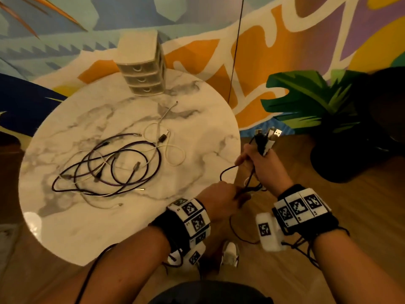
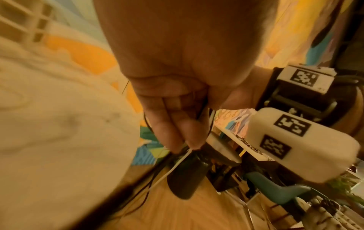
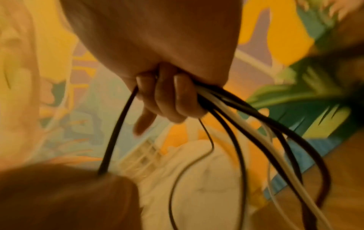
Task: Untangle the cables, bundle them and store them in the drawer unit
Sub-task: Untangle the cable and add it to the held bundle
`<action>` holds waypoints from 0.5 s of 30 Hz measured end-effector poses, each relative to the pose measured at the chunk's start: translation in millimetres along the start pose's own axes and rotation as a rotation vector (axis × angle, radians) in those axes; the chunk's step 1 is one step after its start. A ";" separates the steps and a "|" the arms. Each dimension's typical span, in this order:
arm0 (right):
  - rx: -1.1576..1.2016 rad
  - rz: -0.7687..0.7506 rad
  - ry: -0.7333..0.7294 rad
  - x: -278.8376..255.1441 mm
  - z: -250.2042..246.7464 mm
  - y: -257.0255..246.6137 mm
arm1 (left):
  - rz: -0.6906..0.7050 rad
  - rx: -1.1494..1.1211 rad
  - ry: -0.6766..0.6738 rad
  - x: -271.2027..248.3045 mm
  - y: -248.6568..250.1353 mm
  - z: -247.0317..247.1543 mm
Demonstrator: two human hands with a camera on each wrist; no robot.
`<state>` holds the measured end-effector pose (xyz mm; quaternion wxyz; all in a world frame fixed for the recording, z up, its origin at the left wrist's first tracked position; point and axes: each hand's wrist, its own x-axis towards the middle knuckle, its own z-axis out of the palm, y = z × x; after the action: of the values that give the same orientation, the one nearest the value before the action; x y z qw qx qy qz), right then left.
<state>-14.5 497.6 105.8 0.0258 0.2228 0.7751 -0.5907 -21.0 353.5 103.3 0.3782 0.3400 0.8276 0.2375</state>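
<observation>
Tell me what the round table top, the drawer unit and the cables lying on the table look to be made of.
Table top: marble or a marble-look laminate, white with grey veins, glossy glare near its front edge.
Drawer unit: probably plastic, matte pale shell, translucent drawer fronts.
Cables on the table: dark ones look braided, white ones smooth, likely rubbery plastic; metal-looking plug tips.

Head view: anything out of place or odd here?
Nothing damaged. Loose cables lie tangled on the marble table. The right hand grips a cable bunch; its slack trails toward the floor past the left hand.
</observation>
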 end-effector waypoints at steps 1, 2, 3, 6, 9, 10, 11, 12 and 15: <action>-0.058 0.036 0.001 -2.5 -8.3 7.1 | -0.017 -0.050 -0.031 4.5 -2.8 11.7; -0.093 0.074 0.014 -4.9 -14.3 12.6 | -0.034 -0.112 -0.034 7.9 -6.4 21.8; -0.108 0.115 0.050 -8.3 -20.6 17.5 | -0.067 -0.207 -0.042 9.3 -8.3 31.6; -0.132 0.161 0.206 -19.8 -42.9 29.2 | -0.167 -0.471 -0.227 20.5 -24.0 68.0; -0.131 0.138 0.259 -28.7 -61.9 36.5 | -0.219 0.088 -0.392 36.3 -41.0 95.5; -0.133 0.131 0.260 -30.9 -66.3 37.9 | -0.191 0.252 -0.386 41.3 -42.0 98.3; -0.126 0.129 0.262 -34.5 -71.0 38.9 | -0.191 0.342 -0.379 45.1 -33.7 93.9; -0.114 0.116 0.256 -36.1 -73.5 40.7 | -0.190 0.414 -0.342 50.2 -24.3 86.0; -0.042 0.065 0.214 -40.7 -79.4 42.6 | -0.008 0.220 -0.069 61.7 26.7 47.7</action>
<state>55.9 567.1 103.5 -0.0332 0.3090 0.7780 -0.5460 -3.0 423.3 63.4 0.3678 0.3840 0.8366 0.1319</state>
